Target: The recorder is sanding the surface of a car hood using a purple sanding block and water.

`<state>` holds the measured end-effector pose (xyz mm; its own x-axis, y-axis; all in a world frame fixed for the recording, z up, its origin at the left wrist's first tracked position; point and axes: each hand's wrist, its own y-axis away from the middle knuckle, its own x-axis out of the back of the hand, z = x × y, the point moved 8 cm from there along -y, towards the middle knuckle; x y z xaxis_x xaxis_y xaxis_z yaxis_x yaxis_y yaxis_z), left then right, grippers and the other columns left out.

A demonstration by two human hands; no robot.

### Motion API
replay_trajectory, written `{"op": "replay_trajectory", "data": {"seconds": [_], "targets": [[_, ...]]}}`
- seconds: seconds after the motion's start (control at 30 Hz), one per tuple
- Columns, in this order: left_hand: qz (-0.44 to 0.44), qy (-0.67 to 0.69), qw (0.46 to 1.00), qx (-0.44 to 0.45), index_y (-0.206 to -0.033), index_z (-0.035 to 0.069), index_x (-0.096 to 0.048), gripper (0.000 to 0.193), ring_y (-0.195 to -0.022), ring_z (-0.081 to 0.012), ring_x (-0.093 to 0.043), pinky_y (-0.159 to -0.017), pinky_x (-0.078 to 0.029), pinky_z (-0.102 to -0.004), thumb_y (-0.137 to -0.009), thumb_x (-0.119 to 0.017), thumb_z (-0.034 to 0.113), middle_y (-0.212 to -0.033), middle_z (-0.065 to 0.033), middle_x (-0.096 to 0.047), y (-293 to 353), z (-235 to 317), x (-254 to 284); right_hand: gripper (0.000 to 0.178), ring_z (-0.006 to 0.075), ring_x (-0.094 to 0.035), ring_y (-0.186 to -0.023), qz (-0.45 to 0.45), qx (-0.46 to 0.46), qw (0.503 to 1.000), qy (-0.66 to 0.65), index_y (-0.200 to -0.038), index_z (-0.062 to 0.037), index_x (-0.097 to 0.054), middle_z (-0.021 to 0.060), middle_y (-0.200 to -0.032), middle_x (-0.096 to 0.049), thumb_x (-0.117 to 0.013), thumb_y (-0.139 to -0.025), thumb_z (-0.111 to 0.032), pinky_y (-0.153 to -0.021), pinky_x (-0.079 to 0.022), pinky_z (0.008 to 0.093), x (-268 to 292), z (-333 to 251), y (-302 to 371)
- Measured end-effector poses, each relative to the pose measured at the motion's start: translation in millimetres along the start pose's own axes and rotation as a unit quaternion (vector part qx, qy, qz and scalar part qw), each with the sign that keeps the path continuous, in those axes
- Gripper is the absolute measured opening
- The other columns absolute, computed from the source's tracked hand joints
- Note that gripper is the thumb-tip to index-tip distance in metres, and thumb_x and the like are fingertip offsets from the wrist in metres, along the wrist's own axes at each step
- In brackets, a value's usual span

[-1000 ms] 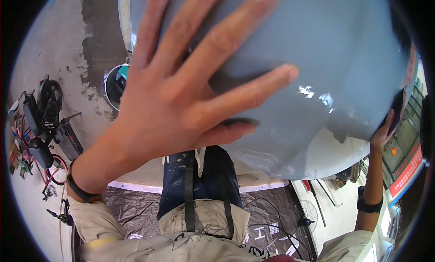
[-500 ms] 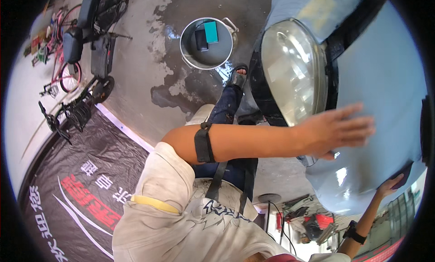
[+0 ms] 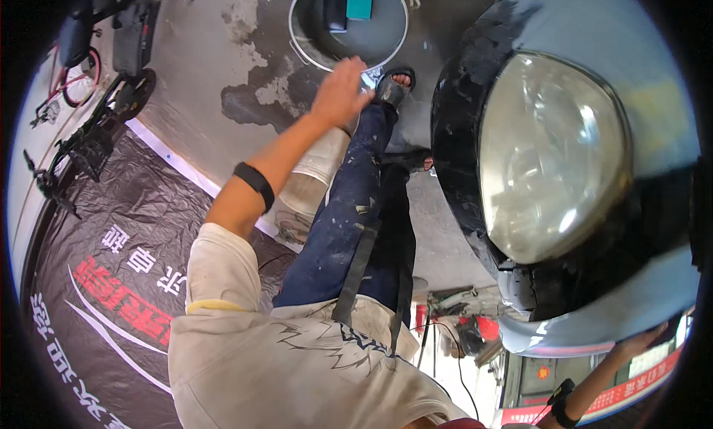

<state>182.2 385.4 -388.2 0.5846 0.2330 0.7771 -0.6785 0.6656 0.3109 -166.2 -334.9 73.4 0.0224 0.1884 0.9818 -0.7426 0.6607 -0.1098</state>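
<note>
My left hand point(image 3: 342, 91) reaches out at the near rim of a round metal bucket point(image 3: 295, 39). Its fingers are stretched and nothing shows in them. Inside the bucket lie a turquoise block point(image 3: 360, 1) and a black rectangular piece point(image 3: 335, 11). At the far right, my right hand point(image 3: 635, 344) holds a dark flat pad point(image 3: 665, 331) against the grey-blue car body; the picture's dark rim partly hides the pad. Between the hands is a large cloudy headlight point(image 3: 553, 158), set in a black bumper part point(image 3: 457, 125).
A whitish bucket point(image 3: 312, 162) stands beside my left leg. My sandalled foot point(image 3: 397, 84) is close to the metal bucket on the wet, patchy floor point(image 3: 260, 95). Leftward are a dark printed sheet point(image 3: 111, 206) and parked two-wheelers point(image 3: 96, 125). A thin cable point(image 3: 457, 355) hangs below.
My left hand has swung away from the car panel to the metal bucket's rim. The view has shifted, bringing the headlight larger and further right. My right hand still holds the dark pad.
</note>
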Motion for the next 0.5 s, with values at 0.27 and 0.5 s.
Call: {"op": "replay_trajectory", "data": {"seconds": [0.27,0.5], "targets": [[-0.150,0.000,0.958,0.243,-0.138,-0.001,-0.058,0.069,-0.127,-0.0453,-0.058,-0.110,-0.046,-0.0486,-0.096,-0.063,0.053,-0.140,-0.0249,-0.060,-142.9,-181.6,-158.2,0.058,0.0333,-0.048,-0.142,-0.031,0.071,0.985,0.153,-0.151,0.0013,-0.045,0.0192,-0.155,-0.049,-0.038,-0.111,-0.040,-0.121,-0.034,0.0446,45.5,-49.2,4.0],[-0.404,-0.130,0.887,0.179,-0.136,0.009,-0.067,0.052,-0.135,-0.0365,-0.057,-0.112,-0.044,-0.0528,-0.096,-0.053,0.040,-0.145,-0.0175,-0.061,-149.3,-355.5,-408.6,0.057,0.0335,-0.048,-0.142,-0.050,0.041,0.980,0.190,-0.151,0.0015,-0.045,0.0195,-0.155,-0.049,-0.038,-0.111,-0.039,-0.121,-0.034,0.0450,41.0,-111.3,-16.7]]}}
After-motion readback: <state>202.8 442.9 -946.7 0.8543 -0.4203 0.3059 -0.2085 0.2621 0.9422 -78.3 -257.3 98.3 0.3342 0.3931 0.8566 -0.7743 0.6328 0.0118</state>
